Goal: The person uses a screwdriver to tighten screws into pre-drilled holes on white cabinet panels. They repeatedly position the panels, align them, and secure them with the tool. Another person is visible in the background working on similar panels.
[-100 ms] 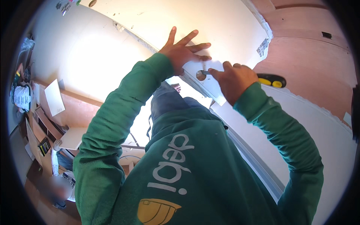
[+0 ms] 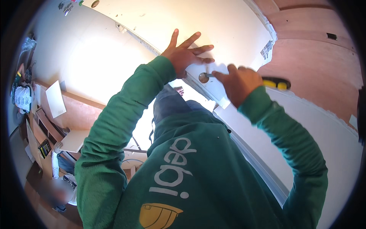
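One white door panel point(image 2: 228, 26), one round hole point(image 2: 203, 78), two hands.

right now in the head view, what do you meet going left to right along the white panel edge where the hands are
left hand spread flat on the white panel → round hole in the panel edge → right hand with fingers at the hole → yellow and black tool

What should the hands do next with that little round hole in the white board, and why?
Probably ease the thin tool tip in the right hand on into the round hole. The tip sits right at the hole's edge, and the left hand lies flat, fingers spread, on the white panel beside it.
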`<state>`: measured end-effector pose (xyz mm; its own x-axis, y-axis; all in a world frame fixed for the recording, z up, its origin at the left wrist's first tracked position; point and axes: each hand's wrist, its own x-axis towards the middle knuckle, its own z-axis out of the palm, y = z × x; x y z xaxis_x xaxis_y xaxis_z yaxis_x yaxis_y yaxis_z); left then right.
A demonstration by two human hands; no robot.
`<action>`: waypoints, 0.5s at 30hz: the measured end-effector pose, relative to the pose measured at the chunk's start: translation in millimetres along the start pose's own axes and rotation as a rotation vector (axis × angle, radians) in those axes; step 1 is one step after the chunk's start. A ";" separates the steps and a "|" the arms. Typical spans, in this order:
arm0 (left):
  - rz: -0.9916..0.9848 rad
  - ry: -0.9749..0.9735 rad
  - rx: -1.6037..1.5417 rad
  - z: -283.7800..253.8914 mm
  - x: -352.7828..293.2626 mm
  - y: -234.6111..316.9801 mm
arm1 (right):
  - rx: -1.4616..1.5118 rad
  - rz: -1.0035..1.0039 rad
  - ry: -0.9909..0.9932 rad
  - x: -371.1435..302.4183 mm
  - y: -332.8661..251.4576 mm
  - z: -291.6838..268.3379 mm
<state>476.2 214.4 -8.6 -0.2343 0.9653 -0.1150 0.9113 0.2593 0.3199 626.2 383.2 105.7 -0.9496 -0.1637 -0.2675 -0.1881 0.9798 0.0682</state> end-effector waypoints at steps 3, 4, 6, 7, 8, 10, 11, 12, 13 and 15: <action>-0.020 -0.016 0.076 1.4 -1.8 5.3 | -0.018 -0.030 0.003 14.7 10.1 1.3; 0.007 0.002 0.173 3.7 -7.0 3.5 | 0.031 0.034 -0.030 10.1 13.1 -2.8; 0.014 -0.018 0.130 3.5 -4.7 5.6 | 0.150 0.159 -0.095 -14.8 22.1 -12.7; 0.009 -0.031 0.138 2.1 -9.8 7.3 | 0.178 0.182 -0.186 -30.8 26.8 -20.7; 0.020 -0.036 0.148 -1.1 -8.1 9.2 | 0.272 0.273 -0.162 -53.6 31.9 -4.8; 0.060 -0.032 0.161 -6.9 -0.4 6.2 | 0.472 0.248 -0.068 -96.8 38.6 27.3; 0.085 -0.036 0.162 -7.7 0.4 3.2 | 0.661 0.371 -0.085 -104.0 29.0 25.5; 0.108 -0.044 0.160 -9.6 -0.5 0.8 | 0.855 0.489 -0.107 -111.5 17.3 22.4; 0.143 -0.074 0.208 -15.0 3.2 0.5 | 1.114 0.566 -0.148 -115.5 6.8 17.7; 0.191 -0.075 0.189 -21.7 19.4 -3.9 | 1.621 0.790 -0.174 -121.7 -15.9 8.3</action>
<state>460.8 232.7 8.4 -0.0327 0.9895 -0.1409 0.9853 0.0556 0.1618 746.8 388.5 129.2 -0.6298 0.2537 -0.7341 0.7512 -0.0414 -0.6588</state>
